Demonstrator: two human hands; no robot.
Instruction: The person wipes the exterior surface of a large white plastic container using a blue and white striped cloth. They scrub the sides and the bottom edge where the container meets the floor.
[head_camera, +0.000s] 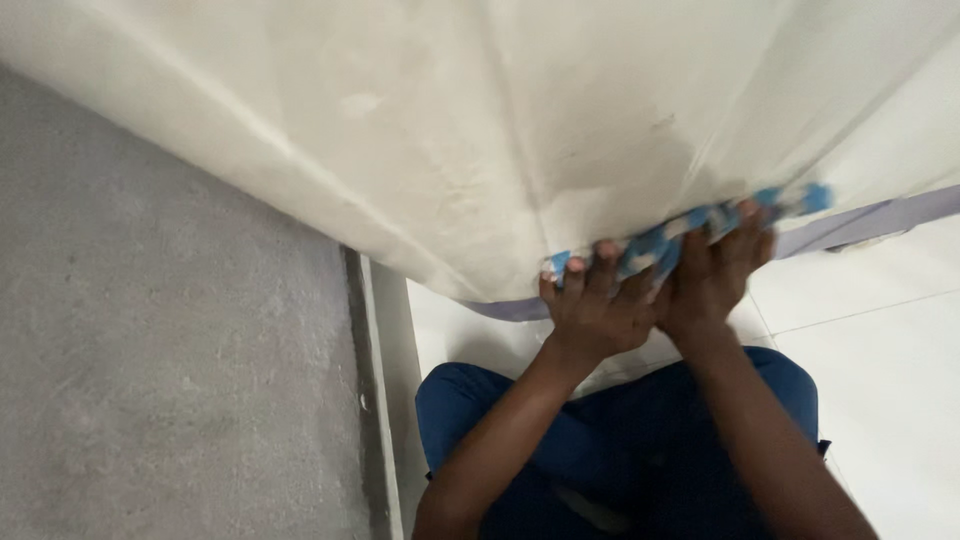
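Item: large off-white sheet (480, 130), filling the upper half of the frame and sloping down from upper left to the hands at centre right. Its lower hem carries a blue-and-white patterned trim (690, 225), and this is where both hands are taking hold. Left hand (595, 305) is closing its grip on the trim at lower centre, fingers curled over the edge; right hand (715, 275) is doing the same just beside it, the two hands touching. Handling, as a judgement: the sheet is looking soft and limp, creasing in long folds and sagging between supports, probably light per fold but bulky and awkward over its full spread; the surface is looking smooth, so a bunched hem is likely giving surer purchase than the flat cloth. A grey-lilac band (860, 222) is showing under the hem at right; what it belongs to cannot be told. Surroundings: rough grey concrete wall (170, 340) occupying the left of the frame, white tiled floor (880, 370) at lower right, the person's blue trousers (600, 450) at bottom centre.
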